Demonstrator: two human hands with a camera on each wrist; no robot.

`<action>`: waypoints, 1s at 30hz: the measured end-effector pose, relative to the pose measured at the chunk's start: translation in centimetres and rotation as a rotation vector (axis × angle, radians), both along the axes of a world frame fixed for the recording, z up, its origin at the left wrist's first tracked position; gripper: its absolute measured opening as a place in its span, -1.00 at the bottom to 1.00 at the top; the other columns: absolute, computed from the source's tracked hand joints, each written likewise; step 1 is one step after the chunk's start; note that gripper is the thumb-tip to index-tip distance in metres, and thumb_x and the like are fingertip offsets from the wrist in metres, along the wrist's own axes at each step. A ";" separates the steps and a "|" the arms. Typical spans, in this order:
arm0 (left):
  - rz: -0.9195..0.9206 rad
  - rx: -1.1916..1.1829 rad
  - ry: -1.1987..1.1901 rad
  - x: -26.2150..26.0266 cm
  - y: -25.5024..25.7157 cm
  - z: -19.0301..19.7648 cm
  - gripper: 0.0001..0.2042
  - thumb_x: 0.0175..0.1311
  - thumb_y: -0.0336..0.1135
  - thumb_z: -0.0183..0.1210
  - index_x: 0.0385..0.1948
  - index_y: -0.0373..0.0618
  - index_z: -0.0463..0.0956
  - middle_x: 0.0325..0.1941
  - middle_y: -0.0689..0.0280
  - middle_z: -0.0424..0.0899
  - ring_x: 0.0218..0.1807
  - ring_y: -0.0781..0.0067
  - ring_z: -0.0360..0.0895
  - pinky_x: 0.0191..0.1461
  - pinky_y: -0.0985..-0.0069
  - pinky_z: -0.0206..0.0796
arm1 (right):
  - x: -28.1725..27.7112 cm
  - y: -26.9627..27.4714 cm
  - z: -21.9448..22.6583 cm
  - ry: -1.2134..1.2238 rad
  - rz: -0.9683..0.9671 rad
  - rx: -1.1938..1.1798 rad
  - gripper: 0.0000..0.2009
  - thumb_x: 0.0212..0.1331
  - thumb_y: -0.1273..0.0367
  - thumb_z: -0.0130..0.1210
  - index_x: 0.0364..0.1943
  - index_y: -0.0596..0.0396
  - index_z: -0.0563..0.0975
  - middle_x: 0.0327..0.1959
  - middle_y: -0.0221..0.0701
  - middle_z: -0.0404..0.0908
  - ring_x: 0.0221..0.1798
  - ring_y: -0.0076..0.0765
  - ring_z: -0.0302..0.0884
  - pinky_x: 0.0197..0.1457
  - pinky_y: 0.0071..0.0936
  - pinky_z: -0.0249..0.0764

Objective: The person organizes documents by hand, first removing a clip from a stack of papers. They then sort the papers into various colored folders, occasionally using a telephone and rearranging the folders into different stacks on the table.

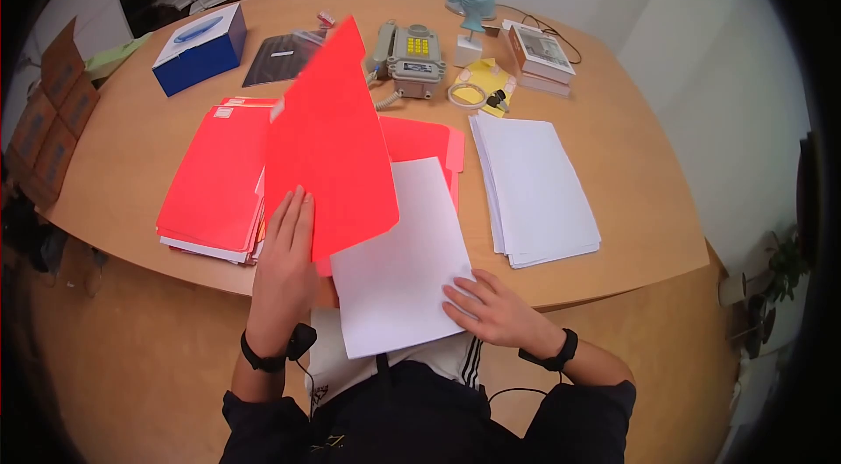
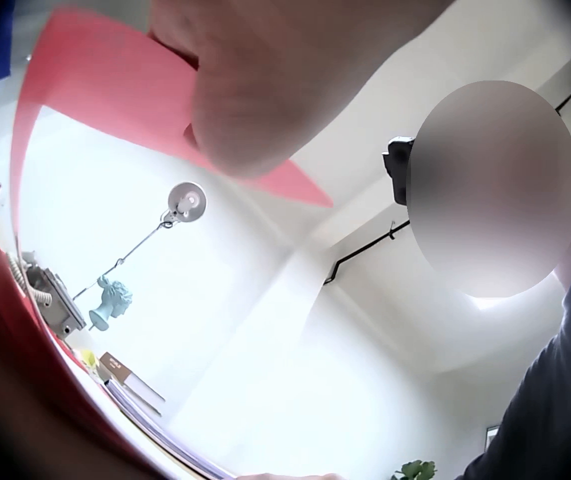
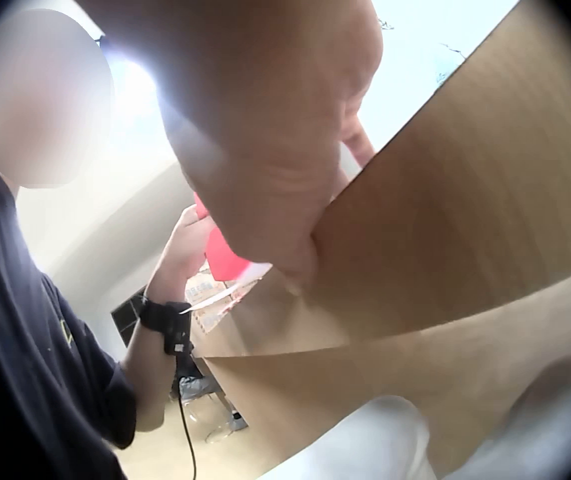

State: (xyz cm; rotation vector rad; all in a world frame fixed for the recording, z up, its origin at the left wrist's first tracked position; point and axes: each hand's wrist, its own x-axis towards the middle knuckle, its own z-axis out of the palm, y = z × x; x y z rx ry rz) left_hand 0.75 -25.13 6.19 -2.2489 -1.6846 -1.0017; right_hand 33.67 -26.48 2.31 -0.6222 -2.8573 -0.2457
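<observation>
A red folder flap (image 1: pixel 333 148) stands raised and tilted in the head view, gripped at its lower left edge by my left hand (image 1: pixel 285 267); the thumb is hidden behind it. In the left wrist view the flap (image 2: pixel 116 90) curves past that hand. My right hand (image 1: pixel 499 313) holds the right edge of a white sheet of paper (image 1: pixel 403 262), fingers on top and thumb out of sight below. The sheet reaches over the table's front edge. Behind it, more red folder (image 1: pixel 416 140) lies on the table, partly covered by the flap and sheet.
A stack of red folders (image 1: pixel 215 179) lies at left, a pile of white paper (image 1: pixel 539 188) at right. Farther back are a blue and white box (image 1: pixel 201 48), a grey telephone (image 1: pixel 416 61), a yellow paper (image 1: pixel 482 83), books (image 1: pixel 539 52) and a teal bust (image 1: pixel 473 4).
</observation>
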 end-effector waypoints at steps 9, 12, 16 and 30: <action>0.010 -0.145 0.201 -0.3 0.4 -0.8 -0.40 0.01 -0.67 0.00 0.22 -0.10 0.47 0.33 0.10 0.44 0.37 -0.04 0.32 0.42 0.09 0.17 | 4.0 3.1 9.5 0.043 0.025 0.271 -0.70 0.03 0.42 0.11 -0.14 0.33 0.58 0.08 -0.14 0.59 0.27 0.03 0.46 0.28 0.08 0.43; -0.030 -0.079 0.254 -0.2 0.9 -0.5 -0.43 0.04 -0.64 0.02 0.21 -0.11 0.48 0.32 0.09 0.45 0.35 -0.03 0.34 0.42 0.09 0.16 | 7.3 5.4 11.2 0.110 -0.069 0.321 -0.73 -0.01 0.52 0.11 -0.17 0.34 0.58 0.07 -0.14 0.61 0.26 0.07 0.46 0.28 0.00 0.46; -0.117 -0.184 0.175 0.2 1.9 -1.8 -0.42 0.12 -0.55 0.02 0.28 0.04 0.41 0.34 0.10 0.40 0.38 -0.08 0.27 0.43 -0.15 0.05 | 12.5 7.5 9.2 0.327 -0.362 0.265 -0.63 -0.10 0.72 -0.02 -0.12 0.31 0.58 0.10 -0.16 0.60 0.27 0.09 0.45 0.31 -0.10 0.44; -0.166 -0.457 0.307 -1.2 3.2 -3.8 -0.25 0.06 0.30 0.26 0.25 0.08 0.41 0.44 -0.05 0.21 0.47 -0.23 0.11 0.30 -0.43 0.07 | 18.8 7.4 0.2 0.401 -0.596 -0.178 -0.63 -0.06 0.75 -0.12 -0.17 0.30 0.61 0.11 -0.12 0.60 0.32 0.12 0.42 0.37 -0.09 0.37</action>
